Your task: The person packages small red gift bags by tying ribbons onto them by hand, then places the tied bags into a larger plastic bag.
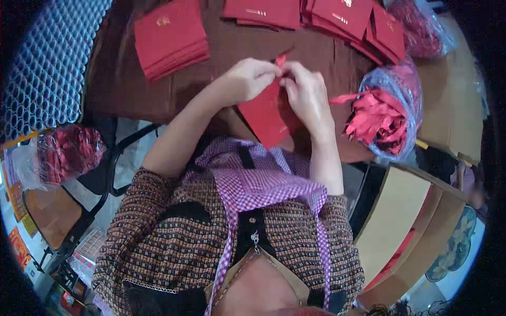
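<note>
Over the table edge, a flat red paper piece (pixel 266 118), like a card or small bag, hangs with a corner towards me. My left hand (pixel 253 76) and my right hand (pixel 305 92) meet at its top end, fingers pinched around a red ribbon (pixel 283 59). The ribbon's end pokes up above the fingertips. How it joins the paper piece is hidden by my fingers. Right of my right hand lies an open plastic bag (pixel 392 142) full of loose red ribbons (pixel 377 116). One ribbon sticks out towards my wrist.
A stack of red printed pieces (pixel 171 42) lies at the left of the brown table (pixel 116 84). More stacks (pixel 337 18) line the far side. Another filled plastic bag (pixel 421 31) is at far right. Cardboard boxes (pixel 400 221) stand right, a chair (pixel 52 216) left.
</note>
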The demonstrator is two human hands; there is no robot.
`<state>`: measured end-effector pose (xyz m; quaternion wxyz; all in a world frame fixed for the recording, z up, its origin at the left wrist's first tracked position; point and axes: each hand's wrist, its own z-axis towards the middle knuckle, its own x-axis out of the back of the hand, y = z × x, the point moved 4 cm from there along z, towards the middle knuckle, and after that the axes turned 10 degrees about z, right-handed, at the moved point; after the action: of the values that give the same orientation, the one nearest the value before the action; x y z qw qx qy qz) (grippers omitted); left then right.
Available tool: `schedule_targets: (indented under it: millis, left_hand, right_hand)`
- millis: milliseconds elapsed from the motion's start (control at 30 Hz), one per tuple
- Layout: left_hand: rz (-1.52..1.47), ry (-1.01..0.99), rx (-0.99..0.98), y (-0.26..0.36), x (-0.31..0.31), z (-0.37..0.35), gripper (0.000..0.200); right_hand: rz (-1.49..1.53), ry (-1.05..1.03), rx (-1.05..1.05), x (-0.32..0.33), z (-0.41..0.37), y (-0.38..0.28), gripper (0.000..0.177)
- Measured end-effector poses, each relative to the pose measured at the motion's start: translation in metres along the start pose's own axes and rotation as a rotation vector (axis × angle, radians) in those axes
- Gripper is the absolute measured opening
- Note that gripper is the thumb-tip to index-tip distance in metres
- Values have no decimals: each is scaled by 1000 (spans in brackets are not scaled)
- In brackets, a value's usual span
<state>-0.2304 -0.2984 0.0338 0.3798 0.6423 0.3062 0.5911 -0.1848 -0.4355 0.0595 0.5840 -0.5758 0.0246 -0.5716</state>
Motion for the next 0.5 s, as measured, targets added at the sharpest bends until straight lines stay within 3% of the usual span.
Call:
schedule_targets:
  millis: [67, 100, 133, 200, 233, 267, 300, 367, 433, 500]
  left_hand:
    - [-303, -165, 151, -12, 2, 0, 20]
    - [-214, -180, 122, -11, 4, 1, 18]
    - [-29, -85, -79, -12, -1, 7, 16]
    - [59, -104, -148, -9, -4, 8, 17]
    - [-6, -68, -72, -4, -2, 6, 16]
    - [134, 11, -133, -5, -4, 8, 14]
    - [136, 37, -52, 1, -3, 7, 12]
    - [228, 81, -115, -1, -6, 7, 11]
    - [139, 163, -153, 5, -5, 3, 13]
    - [213, 160, -97, 0, 0, 3, 12]
  right_hand:
    - [-6, -46, 16, 2, 3, -4, 14]
    - [-6, -36, 22, 3, 2, -6, 13]
    - [10, -52, -5, 4, 2, -4, 12]
    - [29, -64, -27, 6, 1, -6, 11]
    - [30, -58, -16, 8, 2, -9, 11]
    - [35, -33, 24, 11, 3, -14, 11]
    - [19, -56, 19, 12, 2, -16, 12]
    - [2, -63, 37, 16, 3, -21, 12]
    - [-51, -141, 24, 19, 5, -24, 14]
    - [2, -142, 44, 22, 6, -20, 17]
